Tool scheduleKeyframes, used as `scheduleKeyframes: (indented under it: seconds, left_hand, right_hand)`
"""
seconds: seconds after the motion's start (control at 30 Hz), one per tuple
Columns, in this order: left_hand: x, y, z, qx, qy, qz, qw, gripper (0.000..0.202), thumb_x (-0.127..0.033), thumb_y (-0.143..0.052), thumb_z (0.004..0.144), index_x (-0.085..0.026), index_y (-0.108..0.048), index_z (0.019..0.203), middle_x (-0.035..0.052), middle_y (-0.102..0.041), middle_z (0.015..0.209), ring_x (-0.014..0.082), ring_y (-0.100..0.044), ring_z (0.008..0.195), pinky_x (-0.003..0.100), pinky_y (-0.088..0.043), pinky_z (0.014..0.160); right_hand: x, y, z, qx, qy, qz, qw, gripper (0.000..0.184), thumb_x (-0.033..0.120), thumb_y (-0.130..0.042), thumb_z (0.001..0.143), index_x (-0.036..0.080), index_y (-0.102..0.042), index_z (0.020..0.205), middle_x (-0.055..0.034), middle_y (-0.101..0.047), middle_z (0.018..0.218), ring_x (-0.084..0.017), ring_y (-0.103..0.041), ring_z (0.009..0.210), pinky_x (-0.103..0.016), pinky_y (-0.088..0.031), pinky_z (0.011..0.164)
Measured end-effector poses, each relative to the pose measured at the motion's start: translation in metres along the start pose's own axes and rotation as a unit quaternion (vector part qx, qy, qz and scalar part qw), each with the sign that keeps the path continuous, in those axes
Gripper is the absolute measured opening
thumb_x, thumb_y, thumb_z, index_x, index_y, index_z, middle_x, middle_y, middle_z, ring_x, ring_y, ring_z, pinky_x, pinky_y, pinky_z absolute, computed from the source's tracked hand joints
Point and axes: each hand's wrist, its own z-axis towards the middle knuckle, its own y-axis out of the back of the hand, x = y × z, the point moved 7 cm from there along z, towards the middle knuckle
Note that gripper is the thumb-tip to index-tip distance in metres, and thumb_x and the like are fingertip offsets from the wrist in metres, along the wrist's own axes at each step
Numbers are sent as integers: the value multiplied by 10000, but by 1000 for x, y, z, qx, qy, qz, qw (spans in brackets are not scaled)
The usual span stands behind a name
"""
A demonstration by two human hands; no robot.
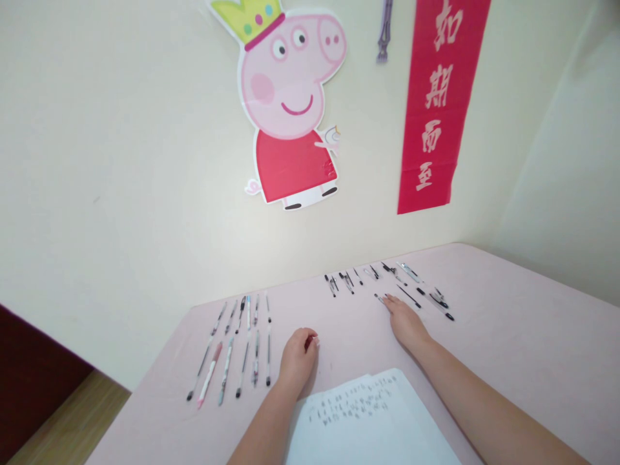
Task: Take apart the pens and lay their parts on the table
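My left hand (298, 357) rests on the table left of centre, its fingers curled. Something small and whitish shows at the fingertips, too small to name. Reaching farther out on the right, my right hand (405, 323) has its fingers stretched out and low over the table. Its fingertips touch or nearly touch a small dark pen part (379, 298). Just beyond lies a dark pen refill (408, 295), with black pen pieces (438, 298) to its right. Near my left hand is a clear pen with a black end (268, 358), the closest of two rows.
White paper sheets with handwriting (368, 429) lie between my forearms. More pens, including a pink one (210, 374), stand in rows at left. Several disassembled pen parts (346, 281) line the table's (508, 336) far edge by the wall, which carries a pig cutout (295, 161) and a red banner (411, 194).
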Motion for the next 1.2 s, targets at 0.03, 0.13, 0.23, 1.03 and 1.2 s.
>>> scheduleKeyframes:
  seconds: [0.03,0.13,0.23,1.03,1.2]
  left_hand:
    - [0,0,0,0,0,0,1000,149,-200,-455,783,-171,-580,859,35,-610,831,152,-553,777,292,-416,735]
    - [0,0,0,-1,0,2,1000,147,-196,-459,781,-171,-582,856,36,-610,831,151,-553,779,289,-415,735]
    - [0,-1,0,-1,-1,4,1000,142,-191,-462,781,-173,-584,851,34,-609,827,149,-554,776,282,-415,731]
    - [1,-1,-1,0,-5,-1,1000,142,-197,-460,783,-174,-583,852,35,-608,829,149,-548,772,280,-410,729]
    - [2,-2,0,4,-3,7,1000,142,-196,-466,779,-179,-585,854,33,-608,834,150,-547,782,284,-410,736]
  right_hand:
    - [-1,-1,0,-4,3,3,1000,573,9,-348,687,88,-541,1221,-109,-478,1317,-248,-414,1230,-410,-302,1058]
    - [-2,-2,0,-16,4,10,1000,552,9,-356,693,73,-553,1205,-123,-489,1305,-244,-427,1221,-401,-306,1057]
    - [-4,-3,1,-24,2,9,1000,526,10,-354,710,68,-567,1187,-129,-503,1291,-237,-442,1210,-379,-314,1052]
    - [15,12,-2,-48,3,-57,997,477,49,-392,735,91,-572,1175,-145,-525,1255,-239,-453,1192,-382,-351,1024]
    - [24,20,-6,-53,26,-75,995,475,52,-419,718,85,-576,1165,-153,-531,1248,-263,-423,1211,-412,-349,1019]
